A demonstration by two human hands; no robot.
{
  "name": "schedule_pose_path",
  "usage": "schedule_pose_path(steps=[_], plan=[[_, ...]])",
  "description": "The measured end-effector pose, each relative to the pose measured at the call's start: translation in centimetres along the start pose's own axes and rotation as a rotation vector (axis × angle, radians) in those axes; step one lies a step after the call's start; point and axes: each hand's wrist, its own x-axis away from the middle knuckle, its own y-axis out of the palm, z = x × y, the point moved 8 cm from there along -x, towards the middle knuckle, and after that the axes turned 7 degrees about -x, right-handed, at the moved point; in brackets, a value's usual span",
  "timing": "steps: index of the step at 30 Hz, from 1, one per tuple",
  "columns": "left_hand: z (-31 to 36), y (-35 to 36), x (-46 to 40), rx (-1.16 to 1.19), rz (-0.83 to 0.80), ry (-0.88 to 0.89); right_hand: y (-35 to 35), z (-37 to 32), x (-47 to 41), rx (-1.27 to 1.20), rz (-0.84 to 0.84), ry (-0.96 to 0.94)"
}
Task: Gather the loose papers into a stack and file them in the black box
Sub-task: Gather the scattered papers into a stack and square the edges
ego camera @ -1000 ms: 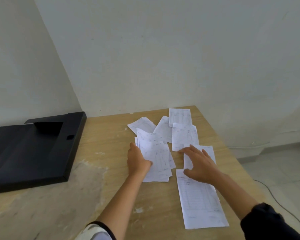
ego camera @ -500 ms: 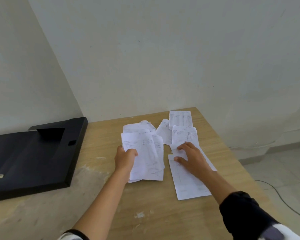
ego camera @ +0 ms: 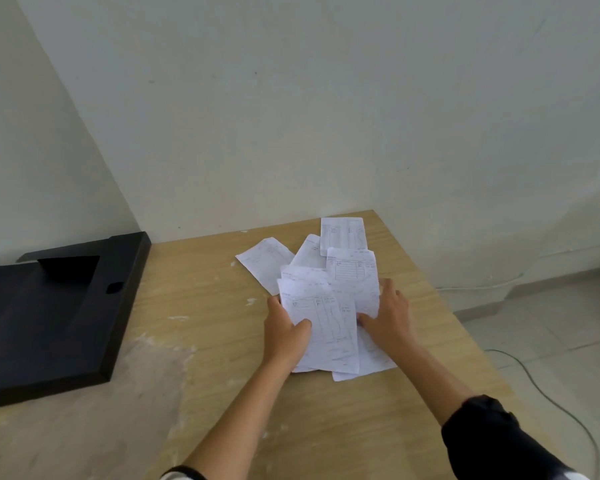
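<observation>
Papers half-gathered on the worktop

Papers [ego camera: 321, 327] sit mid-worktop [ego camera: 201, 341], clasped from both sides: left hand [ego camera: 284, 336] grip pinching their left edge, right hand [ego camera: 388, 318] grip pressing the right. Loose sheets [ego camera: 342, 233] lie beyond. Black box [ego camera: 45, 323] rests far left.

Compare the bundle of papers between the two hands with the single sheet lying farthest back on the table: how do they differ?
The bundle is several overlapping sheets, fanned unevenly; the farthest sheet is single. The bundle is gripped by the left hand and right hand; the farthest sheet lies untouched near the table back edge. Both are white printed forms.
</observation>
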Motion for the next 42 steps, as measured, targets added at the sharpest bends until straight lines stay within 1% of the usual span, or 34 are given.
schedule_pose_path(steps=[3,6,7,9,10,11,13,14,16,19,21,25,29,31,36,39,42], plan=[[0.1,0.2,-0.2,-0.008,0.004,0.024,-0.1,0.4,-0.2,-0.109,0.048,0.026],[0.2,0.2,-1.3,-0.021,-0.006,0.029,-0.3,0.5,-0.8,-0.318,0.119,0.095],[0.2,0.3,-1.9,-0.044,-0.019,0.034,-0.3,0.3,-1.2,-0.373,0.134,0.108],[0.4,0.8,-3.3,-0.123,-0.045,0.051,-0.1,-0.6,-2.4,-0.404,0.152,0.086],[0.4,1.0,-4.0,-0.185,-0.051,0.061,0.0,-1.1,-3.1,-0.369,0.162,0.067],[0.5,1.3,-4.8,-0.26,-0.045,0.069,0.2,-1.5,-3.6,-0.271,0.176,0.049],[0.6,1.5,-5.8,-0.383,-0.009,0.069,1.0,-1.8,-4.3,0.033,0.19,0.035],[0.6,1.5,-6.0,-0.415,0.01,0.071,1.6,-1.7,-4.5,0.131,0.187,0.051],[0.6,1.6,-6.5,-0.482,0.039,0.087,2.7,-1.4,-4.7,0.18,0.166,0.085],[0.5,1.7,-7.1,-0.605,0.076,0.089,3.6,-1.8,-5.3,0.151,0.114,0.039],[0.6,1.2,-7.6,-0.547,0.114,0.069,3.6,-2.2,-6.1,0.083,0.094,0.024],[0.4,-0.2,-9.1,-0.318,0.194,0.011,3.6,-2.9,-8.1,-0.018,0.073,0.028],[0.7,-1.1,-10.8,-0.27,0.237,0.017,3.9,-3.8,-9.7,-0.057,0.04,0.059],[0.7,-1.4,-11.7,-0.208,0.234,-0.001,4.4,-4.3,-10.3,-0.056,0.022,0.064],[0.5,-2.2,-13.3,-0.064,0.184,-0.105,5.3,-4.3,-11.8,-0.156,-0.029,0.123],[1.1,-2.4,-13.5,0.005,0.142,-0.051,5.5,-4.0,-12.5,-0.249,-0.057,0.187],[1.4,-2.6,-13.4,0.049,0.139,0.005,6.2,-4.6,-13.2,-0.27,-0.1,0.162]])
